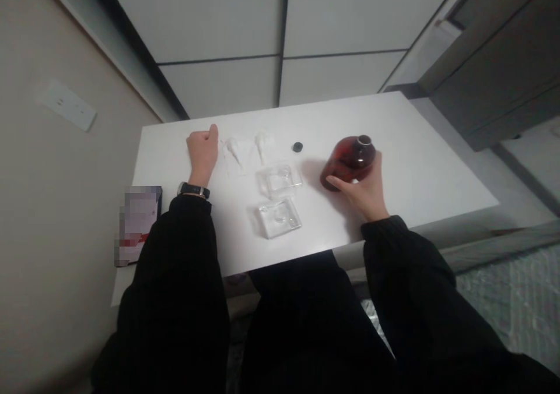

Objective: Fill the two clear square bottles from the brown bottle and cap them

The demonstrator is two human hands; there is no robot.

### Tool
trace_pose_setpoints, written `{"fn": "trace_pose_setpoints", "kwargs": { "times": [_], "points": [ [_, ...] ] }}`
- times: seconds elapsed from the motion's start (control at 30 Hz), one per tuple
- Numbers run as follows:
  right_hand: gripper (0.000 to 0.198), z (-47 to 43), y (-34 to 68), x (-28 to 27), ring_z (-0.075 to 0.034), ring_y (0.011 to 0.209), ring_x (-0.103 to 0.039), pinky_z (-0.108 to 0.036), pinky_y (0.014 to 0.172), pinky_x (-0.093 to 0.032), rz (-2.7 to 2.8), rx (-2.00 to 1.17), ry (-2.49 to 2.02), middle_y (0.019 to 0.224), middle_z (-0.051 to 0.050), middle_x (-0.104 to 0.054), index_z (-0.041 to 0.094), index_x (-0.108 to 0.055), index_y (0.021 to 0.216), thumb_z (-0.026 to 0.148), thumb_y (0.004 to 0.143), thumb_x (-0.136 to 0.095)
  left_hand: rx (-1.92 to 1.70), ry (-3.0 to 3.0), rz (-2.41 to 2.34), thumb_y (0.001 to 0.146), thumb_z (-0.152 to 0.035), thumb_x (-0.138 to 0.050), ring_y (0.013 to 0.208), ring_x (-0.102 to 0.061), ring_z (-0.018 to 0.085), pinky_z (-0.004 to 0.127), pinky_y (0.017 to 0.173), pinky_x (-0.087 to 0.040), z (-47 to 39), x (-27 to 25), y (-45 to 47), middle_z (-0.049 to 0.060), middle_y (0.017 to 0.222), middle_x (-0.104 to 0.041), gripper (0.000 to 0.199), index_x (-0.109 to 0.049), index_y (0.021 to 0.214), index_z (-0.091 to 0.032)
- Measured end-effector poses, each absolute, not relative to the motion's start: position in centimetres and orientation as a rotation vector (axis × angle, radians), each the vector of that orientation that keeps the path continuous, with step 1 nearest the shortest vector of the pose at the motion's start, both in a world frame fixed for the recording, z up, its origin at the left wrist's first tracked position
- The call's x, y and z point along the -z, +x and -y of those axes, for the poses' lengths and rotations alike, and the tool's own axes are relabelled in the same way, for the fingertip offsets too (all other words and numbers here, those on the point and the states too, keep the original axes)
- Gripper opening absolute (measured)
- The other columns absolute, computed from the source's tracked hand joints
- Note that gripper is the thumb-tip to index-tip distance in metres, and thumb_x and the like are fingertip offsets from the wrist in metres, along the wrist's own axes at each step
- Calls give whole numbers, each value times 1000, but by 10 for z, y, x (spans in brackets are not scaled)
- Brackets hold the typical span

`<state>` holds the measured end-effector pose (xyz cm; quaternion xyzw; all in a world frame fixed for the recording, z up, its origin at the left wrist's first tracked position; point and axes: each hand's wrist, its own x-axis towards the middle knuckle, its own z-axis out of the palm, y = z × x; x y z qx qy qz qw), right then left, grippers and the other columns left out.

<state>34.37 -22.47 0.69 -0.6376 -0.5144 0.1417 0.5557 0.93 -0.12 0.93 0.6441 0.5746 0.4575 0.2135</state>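
My right hand (370, 193) is wrapped round the lower side of a dark amber bottle (347, 159), thumb on the near side. The bottle's mouth is uncapped and it looks tilted in this view. A small black cap (297, 147) lies on the table to its left. My left hand (203, 152) rests on the tabletop as a loose fist, thumb uppermost; nothing shows in it. Just right of it lie a white piece with a tapering tip (234, 149) and a similar white piece (261, 144). Two clear square blocks or dishes, the farther one (282, 178) and the nearer one (280, 218), sit mid-table.
The white table (437, 166) stands against pale panelled doors (236, 18). A partly blurred flat rectangular item (142, 213) lies at the table's left edge, by my left forearm. A wall with a socket plate (70, 105) bounds the left side. Grey furniture (494, 62) stands right.
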Motion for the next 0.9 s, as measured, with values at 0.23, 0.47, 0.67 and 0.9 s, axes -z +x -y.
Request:
{"fn": "trace_pose_setpoints", "kwargs": {
  "times": [0.23, 0.47, 0.67, 0.9],
  "points": [
    [90, 263, 340, -11, -34, 134, -61, -66, 114, -47, 1211, -208, -1480, 146, -16, -58, 28, -38, 148, 49, 74, -86, -1326, 1894, -1578, 103, -34, -59, 53, -21, 13, 35, 60, -22, 5, -12, 9, -6, 55, -17, 64, -22, 52, -24],
    [39, 339, 251, -23, -26, 110, -74, -52, 98, -63, 1316, -502, -1519, 126, -11, -74, 26, -64, 132, 42, 97, -69, -1372, 1866, -1580, 103, -28, -60, 55, -18, 13, 37, 64, -23, 16, -14, 15, -6, 55, -16, 62, -23, 54, -24],
    [36, 321, 203, -15, -27, 109, -74, -51, 99, -66, 1262, -575, -1519, 125, -13, -76, 23, -71, 127, 40, 96, -68, -1305, 1932, -1584, 103, -30, -56, 55, -18, 13, 37, 63, -18, 33, -21, 19, -5, 55, -16, 61, -21, 54, -23],
    [35, 318, 185, -15, -25, 105, -76, -44, 93, -66, 1347, -568, -1491, 122, -10, -78, 25, -67, 129, 30, 95, -67, -1471, 1978, -1494, 104, -29, -55, 57, -18, 13, 38, 62, -15, 34, -25, 19, -5, 58, -16, 59, -18, 58, -23]
  ]
}}
